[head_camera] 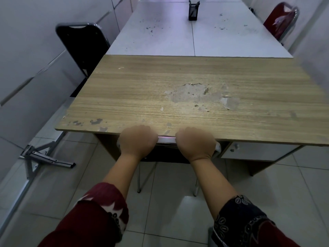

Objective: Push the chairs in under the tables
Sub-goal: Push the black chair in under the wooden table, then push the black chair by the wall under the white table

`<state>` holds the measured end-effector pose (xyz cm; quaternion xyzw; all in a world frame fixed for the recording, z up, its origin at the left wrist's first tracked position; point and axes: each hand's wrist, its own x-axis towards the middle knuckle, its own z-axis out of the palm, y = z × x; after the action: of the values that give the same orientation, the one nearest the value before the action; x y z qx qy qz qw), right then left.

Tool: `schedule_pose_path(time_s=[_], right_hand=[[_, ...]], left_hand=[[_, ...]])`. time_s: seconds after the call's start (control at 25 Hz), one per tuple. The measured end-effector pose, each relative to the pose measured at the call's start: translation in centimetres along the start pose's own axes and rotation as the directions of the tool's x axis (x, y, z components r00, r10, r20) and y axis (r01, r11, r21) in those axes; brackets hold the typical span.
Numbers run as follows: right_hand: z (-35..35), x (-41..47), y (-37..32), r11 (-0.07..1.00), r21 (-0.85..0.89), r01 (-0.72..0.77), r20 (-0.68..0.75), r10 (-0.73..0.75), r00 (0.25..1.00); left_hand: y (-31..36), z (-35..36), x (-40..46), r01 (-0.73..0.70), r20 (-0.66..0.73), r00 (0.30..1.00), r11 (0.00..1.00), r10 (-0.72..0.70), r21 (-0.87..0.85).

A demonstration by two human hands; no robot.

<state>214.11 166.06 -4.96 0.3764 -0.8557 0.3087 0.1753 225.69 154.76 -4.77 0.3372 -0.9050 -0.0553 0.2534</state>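
Left hand [138,139] and right hand [195,142], both curled tight around the chrome top rail of a dark metal-framed chair [166,139], which faces the worn wood-grain desk [178,97]. The rail runs along the desk's near edge, seat hidden beneath, open tiled floor [167,211] behind.

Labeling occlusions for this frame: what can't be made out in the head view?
- Seat of the metal-framed chair held by the left hand and right hand: hidden under the worn wooden table.
- Red chair at the far right: motion-blurred.
- Contents of the black mesh pen holder: too small.
- Black chair: its seat is behind the table edge.
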Motion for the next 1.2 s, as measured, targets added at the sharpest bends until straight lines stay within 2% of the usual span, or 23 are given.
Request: schedule_pose_path(time_s=[0.08,0.16,0.28,0.36,0.68,0.96,1.04,1.2], right_hand=[[-0.1,-0.3,-0.1,1.000,0.018,-0.007,0.015,0.007,1.000],[-0.2,-0.3,0.1,0.997,0.032,-0.069,0.089,0.066,0.994],[-0.1,0.5,0.0,0.966,-0.053,-0.253,0.285,0.257,0.923],[-0.1,1.3,-1.2,0.941,-0.054,-0.335,0.347,0.332,0.877],[6.1,4.4,-12.6,0.965,0.170,-0.200,0.432,0.109,0.895],[17.0,10.6,-24.2,0.933,0.272,-0.233,0.517,0.062,0.854],[19.9,12.7,-28.0,0.928,0.291,-0.232,0.529,0.046,0.848],[25.3,16.3,-35.7,0.940,0.289,-0.179,0.519,0.003,0.855]], left_hand=[[-0.3,0.1,-0.2,-0.011,0.006,1.000,1.000,0.011,-0.005],[-0.5,0.3,-0.3,-0.026,0.046,0.999,1.000,0.027,-0.017],[-1.5,0.1,-0.7,-0.046,0.120,0.991,0.996,0.054,-0.073],[-3.0,-0.5,-1.1,-0.010,0.107,0.994,0.996,0.021,-0.094],[-13.6,-3.3,0.9,0.123,0.068,0.991,0.991,-0.119,-0.052],[-27.4,-5.6,7.9,0.189,0.100,0.977,0.982,-0.188,0.004],[-31.7,-6.9,10.0,0.194,0.083,0.977,0.981,-0.195,0.012],[-40.8,-8.9,13.3,0.291,0.021,0.956,0.956,-0.291,-0.022]])
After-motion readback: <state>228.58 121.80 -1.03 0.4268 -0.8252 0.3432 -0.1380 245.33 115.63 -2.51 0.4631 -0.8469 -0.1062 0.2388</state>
